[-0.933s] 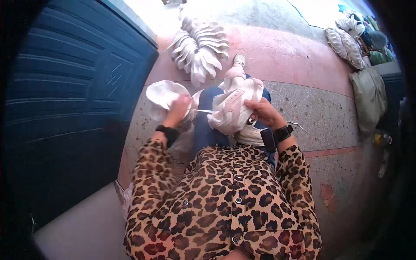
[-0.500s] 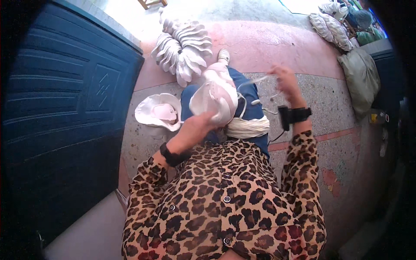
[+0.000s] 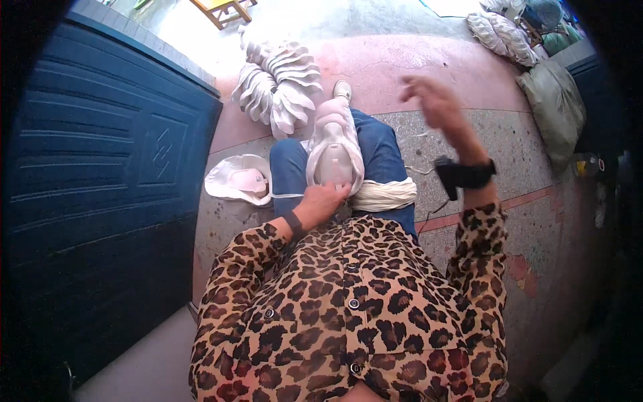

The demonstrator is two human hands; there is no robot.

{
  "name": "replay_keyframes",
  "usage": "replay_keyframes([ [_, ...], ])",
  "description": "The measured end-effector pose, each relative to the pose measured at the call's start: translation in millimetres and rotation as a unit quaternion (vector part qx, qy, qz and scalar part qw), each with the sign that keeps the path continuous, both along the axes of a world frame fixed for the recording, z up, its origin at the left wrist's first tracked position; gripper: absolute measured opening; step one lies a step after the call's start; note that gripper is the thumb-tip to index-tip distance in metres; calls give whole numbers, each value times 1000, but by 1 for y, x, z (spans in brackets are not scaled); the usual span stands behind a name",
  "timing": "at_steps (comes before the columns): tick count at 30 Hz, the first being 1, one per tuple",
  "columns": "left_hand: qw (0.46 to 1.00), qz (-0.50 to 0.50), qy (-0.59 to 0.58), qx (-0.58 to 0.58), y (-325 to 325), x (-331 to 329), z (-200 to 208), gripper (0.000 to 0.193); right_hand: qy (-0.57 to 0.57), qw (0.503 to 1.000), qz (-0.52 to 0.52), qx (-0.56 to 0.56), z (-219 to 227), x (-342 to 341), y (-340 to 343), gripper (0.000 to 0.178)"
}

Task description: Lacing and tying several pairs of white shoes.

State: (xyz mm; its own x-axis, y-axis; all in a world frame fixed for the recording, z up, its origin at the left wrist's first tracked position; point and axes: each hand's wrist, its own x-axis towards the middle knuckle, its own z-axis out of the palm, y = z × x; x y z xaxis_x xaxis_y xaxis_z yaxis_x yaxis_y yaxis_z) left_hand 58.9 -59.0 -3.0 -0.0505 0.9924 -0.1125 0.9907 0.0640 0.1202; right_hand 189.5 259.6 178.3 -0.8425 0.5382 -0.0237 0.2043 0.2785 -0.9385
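A white and pale pink shoe upper point(image 3: 333, 157) lies along my lap, its opening toward me and its rounded far part over my knees. At its near edge, my left hand point(image 3: 323, 204) is closed, pinching the rim. A white lace point(image 3: 288, 195) runs out from that upper across my left thigh. My right hand point(image 3: 435, 104) is raised over the floor on the right, away from the upper; its fingers look apart, slightly blurred, with nothing visible between them. Across my right thigh lies a bundle of white laces point(image 3: 385, 195). Another white upper point(image 3: 238, 179) with a pink part sits beside my left knee.
A curved stack of white uppers point(image 3: 278, 84) rests on the floor ahead, left of my shoe point(image 3: 343, 90). A blue panelled door point(image 3: 100, 147) stands close on the left. Ahead is a wooden stool point(image 3: 221, 10); at right, a grey-green sack point(image 3: 552, 110) and heaped bundles point(image 3: 506, 37).
The upper has turned and settled lower on my lap, its opening now facing up. My right hand has risen, and the lace stretched between it and the upper no longer shows.
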Motion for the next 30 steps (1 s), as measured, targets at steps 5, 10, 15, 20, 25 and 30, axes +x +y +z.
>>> replay_keyframes([
  [5,998,3,-53,29,1,-2,13,30,-252,937,197,145,-80,-47,-78,45],
  [10,993,65,-86,45,0,2,25,41,-298,848,-5,-438,-227,3,-105,80],
  [15,989,90,-113,43,-3,1,29,46,-197,725,-67,-656,-270,-8,-126,72],
  [20,994,5,-109,-6,-19,-1,24,46,-165,732,-92,-655,-289,-10,-138,70],
  [25,999,-21,-34,-27,-12,-7,-1,44,-201,851,-140,-464,-257,1,-127,50],
  [30,998,-17,-50,-22,17,-1,-10,37,-31,977,-163,-134,-153,-18,-96,30],
])
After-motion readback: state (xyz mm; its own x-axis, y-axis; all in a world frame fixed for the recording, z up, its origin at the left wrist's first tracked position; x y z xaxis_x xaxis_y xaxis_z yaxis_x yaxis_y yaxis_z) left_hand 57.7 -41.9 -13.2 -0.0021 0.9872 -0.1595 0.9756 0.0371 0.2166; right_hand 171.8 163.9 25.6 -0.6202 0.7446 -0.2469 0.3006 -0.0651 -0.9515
